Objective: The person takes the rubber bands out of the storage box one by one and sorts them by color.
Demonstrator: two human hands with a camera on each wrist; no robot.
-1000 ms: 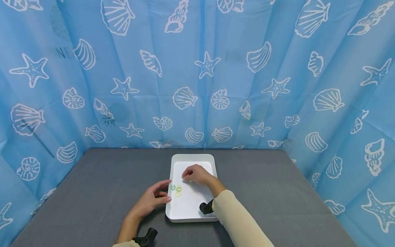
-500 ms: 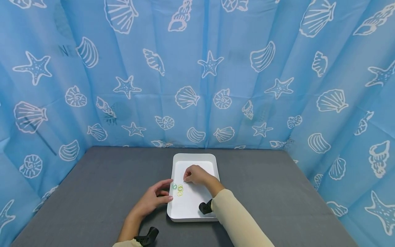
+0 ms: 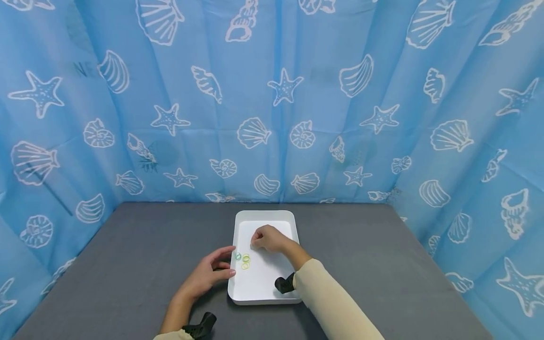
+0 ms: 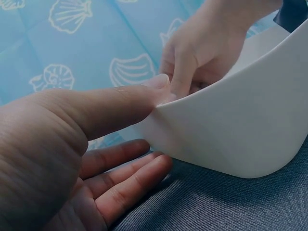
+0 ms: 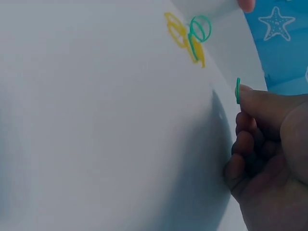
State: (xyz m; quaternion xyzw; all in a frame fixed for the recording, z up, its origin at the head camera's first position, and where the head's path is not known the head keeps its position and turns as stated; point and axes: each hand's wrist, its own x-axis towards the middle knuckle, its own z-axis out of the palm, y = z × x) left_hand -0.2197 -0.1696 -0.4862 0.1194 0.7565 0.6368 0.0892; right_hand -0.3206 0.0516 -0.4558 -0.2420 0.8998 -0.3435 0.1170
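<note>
Almost nothing moves from the earlier frame, so progress seems slight: our right hand (image 3: 268,239) pinches a green ring (image 5: 237,91) inside the tray (image 3: 257,285). Our left hand (image 3: 207,272), loosely spread, touches the tray's left edge near loose rings (image 5: 191,42).

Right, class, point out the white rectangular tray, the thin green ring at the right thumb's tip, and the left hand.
White rectangular tray (image 3: 260,283), head view: bare floor.
Thin green ring (image 5: 237,91), right wrist view: visible band.
Left hand (image 3: 203,276), head view: its back.
</note>
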